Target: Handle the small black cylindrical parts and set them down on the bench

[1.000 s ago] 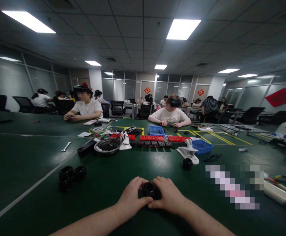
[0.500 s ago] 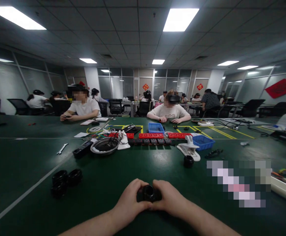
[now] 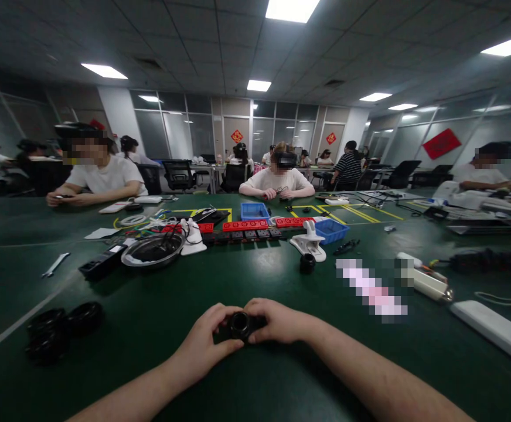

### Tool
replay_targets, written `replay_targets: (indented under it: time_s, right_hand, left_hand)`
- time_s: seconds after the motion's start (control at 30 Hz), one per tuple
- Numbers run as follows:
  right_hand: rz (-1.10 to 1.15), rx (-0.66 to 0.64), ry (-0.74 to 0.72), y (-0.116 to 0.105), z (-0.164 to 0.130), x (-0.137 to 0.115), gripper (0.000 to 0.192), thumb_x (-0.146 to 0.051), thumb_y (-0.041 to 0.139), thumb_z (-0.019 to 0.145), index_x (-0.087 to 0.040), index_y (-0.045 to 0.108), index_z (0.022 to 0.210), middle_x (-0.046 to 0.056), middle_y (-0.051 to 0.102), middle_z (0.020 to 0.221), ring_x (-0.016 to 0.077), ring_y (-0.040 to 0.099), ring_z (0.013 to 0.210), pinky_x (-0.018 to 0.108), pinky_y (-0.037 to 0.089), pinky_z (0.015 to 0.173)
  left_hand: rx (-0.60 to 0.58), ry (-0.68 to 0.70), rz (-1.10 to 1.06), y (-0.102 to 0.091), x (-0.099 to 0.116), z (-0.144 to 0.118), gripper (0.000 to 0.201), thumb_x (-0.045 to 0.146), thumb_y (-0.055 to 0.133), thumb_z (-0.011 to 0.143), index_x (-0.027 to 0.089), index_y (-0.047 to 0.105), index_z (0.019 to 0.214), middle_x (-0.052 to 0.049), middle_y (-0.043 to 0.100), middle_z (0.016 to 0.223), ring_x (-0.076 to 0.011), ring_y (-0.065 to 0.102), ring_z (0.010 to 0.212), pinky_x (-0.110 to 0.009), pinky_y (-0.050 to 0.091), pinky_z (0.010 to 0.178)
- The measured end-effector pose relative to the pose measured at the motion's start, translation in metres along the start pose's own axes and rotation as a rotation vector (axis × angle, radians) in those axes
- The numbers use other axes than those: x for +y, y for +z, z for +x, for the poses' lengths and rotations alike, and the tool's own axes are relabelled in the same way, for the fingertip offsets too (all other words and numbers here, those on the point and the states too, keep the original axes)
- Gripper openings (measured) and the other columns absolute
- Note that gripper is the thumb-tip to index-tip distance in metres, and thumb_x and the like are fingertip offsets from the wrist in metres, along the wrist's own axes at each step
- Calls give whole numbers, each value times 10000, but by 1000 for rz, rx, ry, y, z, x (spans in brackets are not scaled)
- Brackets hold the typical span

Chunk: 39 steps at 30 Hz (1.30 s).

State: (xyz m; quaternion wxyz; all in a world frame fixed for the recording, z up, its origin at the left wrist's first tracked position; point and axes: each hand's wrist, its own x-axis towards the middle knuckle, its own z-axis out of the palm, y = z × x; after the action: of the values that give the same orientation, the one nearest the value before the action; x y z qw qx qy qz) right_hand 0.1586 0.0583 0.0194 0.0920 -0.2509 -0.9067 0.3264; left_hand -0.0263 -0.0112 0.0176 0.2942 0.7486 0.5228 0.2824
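Both my hands grip one small black ring-shaped part just above the green table, near its front edge. My left hand curls around its left side. From the right, my right hand pinches it with fingers over the top. The part's round opening faces the camera. Much of its body is hidden by my fingers.
A cluster of black rings lies at the left. Further back sit a metal bowl, a wrench, red and black power strips, blue bins, a white clamp, a black cap. A white strip lies right. Seated people work across the table.
The view has swung to the right, so everything on the table has shifted left in the picture. My hands keep the same grip on the black part.
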Motion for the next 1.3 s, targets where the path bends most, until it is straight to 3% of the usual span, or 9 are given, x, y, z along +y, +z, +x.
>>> replay_targets:
  time_s: [0.17, 0.37, 0.6, 0.77, 0.9, 0.97, 1.07, 1.2, 1.3]
  right_hand:
    - [-34, 49, 22, 5, 2, 4, 347, -318, 701, 603, -173, 576, 892, -5, 509, 857, 136, 489, 766, 219, 379, 647]
    - [-339, 223, 51, 15, 6, -9, 459, -536, 672, 514, -160, 531, 736, 10, 494, 770, 163, 444, 725, 253, 353, 612]
    - [-618, 325, 163, 28, 7, -23, 553, -669, 502, 597, -138, 546, 748, 76, 530, 766, 230, 446, 774, 370, 340, 706]
    - [-349, 139, 0, 9, -2, -19, 614, -587, 586, 601, -135, 525, 1011, 83, 536, 961, 217, 466, 866, 339, 370, 756]
    - [-95, 14, -85, -2, -4, -10, 356, -283, 633, 688, -160, 543, 1010, 32, 548, 976, 164, 491, 890, 274, 372, 778]
    - [-21, 18, -43, 0, -3, -7, 268, -216, 626, 693, -153, 562, 945, 6, 561, 874, 134, 514, 789, 240, 392, 700]
    - [-6, 94, 46, 8, 0, -6, 288, -239, 683, 629, -146, 555, 871, -18, 545, 769, 115, 502, 691, 206, 379, 592]
    - [-165, 222, 153, 20, 6, -10, 390, -442, 695, 563, -148, 543, 769, -5, 542, 714, 132, 483, 647, 220, 339, 528]
    - [-323, 221, 199, 11, 5, -25, 452, -556, 651, 545, -150, 567, 726, 26, 556, 682, 169, 500, 636, 265, 340, 535]
  left_hand:
    - [6, 34, -23, 1, -1, 1, 304, 211, 586, 677, 242, 543, 976, -11, 519, 921, -181, 484, 815, -258, 385, 659]
    - [99, -68, 13, 8, -1, 1, 278, 279, 635, 629, 202, 569, 888, -11, 514, 815, -188, 483, 741, -279, 390, 636]
    - [172, -88, 42, 11, -10, 3, 298, 285, 633, 628, 197, 559, 903, -14, 514, 830, -194, 485, 749, -288, 396, 639]
    - [81, 27, 26, 3, -8, 0, 366, 291, 579, 708, 239, 519, 1065, -6, 515, 852, -168, 492, 746, -255, 394, 619]
    - [14, 46, 16, -4, -5, -2, 409, 273, 568, 721, 259, 485, 1121, 0, 519, 886, -164, 500, 788, -254, 403, 654]
    - [14, 52, 14, -4, -5, -2, 400, 257, 581, 709, 254, 501, 1101, 0, 518, 884, -165, 500, 800, -255, 402, 662]
    - [50, 42, 16, 0, -5, -2, 359, 258, 608, 685, 238, 535, 1037, 0, 514, 843, -167, 500, 769, -250, 394, 631]
    - [130, -25, 24, 6, -4, -1, 323, 295, 636, 656, 200, 553, 953, -12, 521, 840, -183, 497, 757, -268, 391, 625]
    - [171, -66, 15, 8, -3, -1, 311, 288, 642, 645, 184, 553, 924, -24, 530, 869, -194, 496, 776, -284, 394, 652]
